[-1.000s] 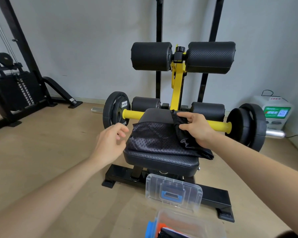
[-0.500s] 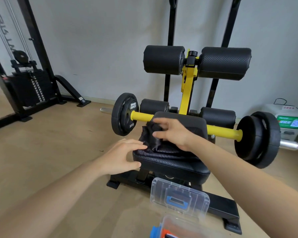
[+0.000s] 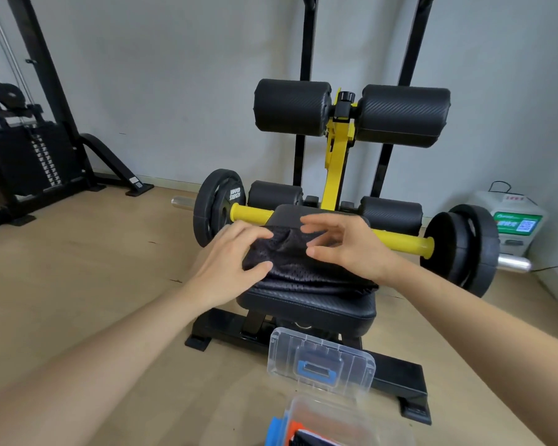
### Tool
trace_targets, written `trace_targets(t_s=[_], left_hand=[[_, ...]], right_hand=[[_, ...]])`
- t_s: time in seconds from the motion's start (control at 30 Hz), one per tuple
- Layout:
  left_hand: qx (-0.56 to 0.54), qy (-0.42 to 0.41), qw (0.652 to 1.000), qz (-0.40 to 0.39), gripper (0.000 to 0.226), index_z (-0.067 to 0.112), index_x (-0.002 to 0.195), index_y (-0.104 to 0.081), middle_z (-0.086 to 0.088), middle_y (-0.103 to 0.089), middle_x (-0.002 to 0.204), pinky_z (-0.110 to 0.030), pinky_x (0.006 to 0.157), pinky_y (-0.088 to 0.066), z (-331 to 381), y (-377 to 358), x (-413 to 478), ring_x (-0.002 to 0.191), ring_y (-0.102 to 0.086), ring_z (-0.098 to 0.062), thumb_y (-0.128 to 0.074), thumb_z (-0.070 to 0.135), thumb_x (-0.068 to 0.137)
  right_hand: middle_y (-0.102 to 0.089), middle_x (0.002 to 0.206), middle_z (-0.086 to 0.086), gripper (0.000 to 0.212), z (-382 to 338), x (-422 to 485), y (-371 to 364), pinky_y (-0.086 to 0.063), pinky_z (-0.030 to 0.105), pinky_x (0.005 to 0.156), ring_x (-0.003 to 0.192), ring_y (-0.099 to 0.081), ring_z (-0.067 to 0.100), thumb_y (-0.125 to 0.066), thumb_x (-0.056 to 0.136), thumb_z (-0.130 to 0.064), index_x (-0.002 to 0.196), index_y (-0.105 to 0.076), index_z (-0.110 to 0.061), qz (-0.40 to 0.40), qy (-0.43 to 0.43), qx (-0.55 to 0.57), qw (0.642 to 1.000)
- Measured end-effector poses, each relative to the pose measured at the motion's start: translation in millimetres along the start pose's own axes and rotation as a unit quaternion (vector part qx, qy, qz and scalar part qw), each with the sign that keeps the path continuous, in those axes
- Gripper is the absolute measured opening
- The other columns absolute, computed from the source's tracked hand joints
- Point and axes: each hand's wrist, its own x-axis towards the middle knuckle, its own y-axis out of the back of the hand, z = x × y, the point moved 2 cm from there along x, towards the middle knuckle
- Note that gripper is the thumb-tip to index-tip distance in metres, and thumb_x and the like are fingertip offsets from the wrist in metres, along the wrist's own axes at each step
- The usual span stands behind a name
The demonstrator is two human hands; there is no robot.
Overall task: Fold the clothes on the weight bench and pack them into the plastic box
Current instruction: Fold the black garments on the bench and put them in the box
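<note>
A black mesh garment [image 3: 298, 268] lies folded in a bunch on the black padded seat of the weight bench [image 3: 306, 309]. My left hand [image 3: 229, 262] rests on the garment's left edge, thumb and fingers pressing the cloth. My right hand [image 3: 345, 246] hovers over the garment's right part with its fingers spread and curled, touching the fabric lightly or just above it. The clear plastic box [image 3: 332, 423] stands open on the floor in front of the bench, its lid [image 3: 319, 360] raised, with orange and dark cloth inside.
A yellow bar with black weight plates [image 3: 218, 206] crosses behind the seat, plates [image 3: 464, 252] also on the right. Black roller pads [image 3: 351, 112] stand above. A cable weight machine [image 3: 26, 156] is at the far left, a white device [image 3: 512, 223] by the right wall.
My right hand carried the garment's right part over to the left, then let go and drew back to the right. My left hand came onto the cloth's left edge. The camera moved closer.
</note>
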Motion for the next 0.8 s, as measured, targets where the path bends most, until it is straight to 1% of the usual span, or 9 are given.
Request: trace_targets(t_s=[0.1, 0.17, 0.3, 0.37, 0.43, 0.53, 0.67, 0.73, 0.8], left_hand=[[0.034, -0.019, 0.997, -0.064, 0.04, 0.042, 0.133, -0.055, 0.023, -0.049, 0.127, -0.032, 0.086, -0.048, 5.9, -8.7, 7.7, 0.119, -0.039, -0.003, -0.061, 0.044, 0.093], [0.041, -0.01, 0.993, -0.111, 0.038, 0.043, 0.132, -0.057, 0.024, -0.053, 0.129, -0.035, 0.089, -0.047, 3.6, -13.9, 6.9, 0.12, -0.041, -0.005, -0.059, 0.044, 0.095], [0.061, -0.013, 0.994, -0.085, 0.022, 0.033, 0.115, -0.071, 0.015, -0.068, 0.113, -0.04, 0.094, -0.049, 0.5, -14.7, 8.5, 0.108, -0.055, -0.013, -0.061, 0.039, 0.096], [0.066, -0.015, 0.995, -0.067, 0.018, 0.027, 0.108, -0.075, 0.011, -0.072, 0.104, -0.036, 0.093, -0.048, 2.4, -12.5, 10.3, 0.101, -0.061, -0.015, -0.063, 0.034, 0.096], [0.066, -0.025, 0.997, -0.035, 0.016, 0.023, 0.104, -0.077, 0.01, -0.074, 0.101, -0.031, 0.086, -0.045, 5.9, -6.7, 11.4, 0.097, -0.063, -0.014, -0.066, 0.03, 0.095], [0.049, -0.043, 0.998, 0.025, 0.006, 0.025, 0.092, -0.078, 0.015, -0.072, 0.088, -0.029, 0.075, -0.045, 9.2, 4.3, 9.6, 0.086, -0.06, -0.011, -0.073, 0.028, 0.09], [0.095, -0.028, 0.993, -0.06, 0.012, 0.038, 0.087, -0.072, 0.026, -0.064, 0.084, -0.026, 0.068, -0.044, 5.4, 1.6, -3.9, 0.085, -0.055, -0.002, -0.066, 0.049, 0.087], [0.141, -0.019, 0.988, -0.055, 0.017, 0.04, 0.092, -0.072, 0.025, -0.066, 0.092, -0.02, 0.063, -0.036, 3.4, 0.4, -8.4, 0.091, -0.056, -0.002, -0.066, 0.054, 0.085], [0.151, -0.006, 0.988, -0.028, 0.022, 0.039, 0.09, -0.073, 0.023, -0.067, 0.093, -0.023, 0.067, -0.035, 5.8, 1.0, -5.1, 0.089, -0.055, -0.005, -0.062, 0.058, 0.087]], right_hand=[[-0.069, 0.111, -0.011, 0.04, 16.6, -17.5, 12.9, -0.057, 0.028, 0.085, 0.095, -0.066, 0.005, -0.08, 0.081, -0.023, 0.12, -0.069, -0.024, -0.035, -0.009, -0.143, 0.989], [-0.068, 0.112, -0.014, 0.039, 27.9, -27.9, 20.8, -0.052, 0.022, 0.088, 0.098, -0.062, 0.002, -0.08, 0.08, -0.028, 0.118, -0.07, -0.025, -0.066, -0.022, -0.205, 0.976], [-0.065, 0.111, -0.011, 0.037, 42.5, -37.4, 32.5, -0.043, 0.021, 0.09, 0.099, -0.057, 0.005, -0.081, 0.079, -0.03, 0.115, -0.07, -0.026, -0.084, -0.018, -0.274, 0.958], [-0.063, 0.104, -0.012, 0.03, 47.2, -39.5, 34.8, -0.043, 0.021, 0.084, 0.09, -0.056, 0.002, -0.079, 0.081, -0.028, 0.111, -0.072, -0.026, -0.078, -0.011, -0.279, 0.957], [-0.062, 0.096, -0.013, 0.021, 49.5, -40.8, 35.7, -0.042, 0.02, 0.077, 0.081, -0.055, 0.0, -0.076, 0.084, -0.023, 0.104, -0.073, -0.026, -0.066, -0.003, -0.276, 0.959], [-0.066, 0.093, -0.01, 0.013, 47.5, -43.2, 37.6, -0.046, 0.021, 0.075, 0.079, -0.057, 0.003, -0.073, 0.086, -0.021, 0.099, -0.074, -0.022, -0.054, 0.005, -0.27, 0.961], [-0.069, 0.093, -0.012, 0.01, 48.1, -49.6, 37.7, -0.044, 0.009, 0.072, 0.083, -0.062, 0.001, -0.072, 0.087, -0.03, 0.094, -0.077, -0.024, -0.057, -0.025, -0.206, 0.977], [-0.068, 0.092, -0.014, 0.01, 47.9, -51.1, 38.6, -0.045, 0.011, 0.075, 0.086, -0.063, 0.001, -0.069, 0.09, -0.03, 0.091, -0.077, -0.024, -0.027, -0.042, -0.163, 0.985], [-0.064, 0.089, -0.017, 0.012, 49.9, -51.3, 39.6, -0.047, 0.015, 0.076, 0.085, -0.062, 0.002, -0.066, 0.093, -0.026, 0.094, -0.077, -0.021, 0.021, -0.056, -0.158, 0.986]])
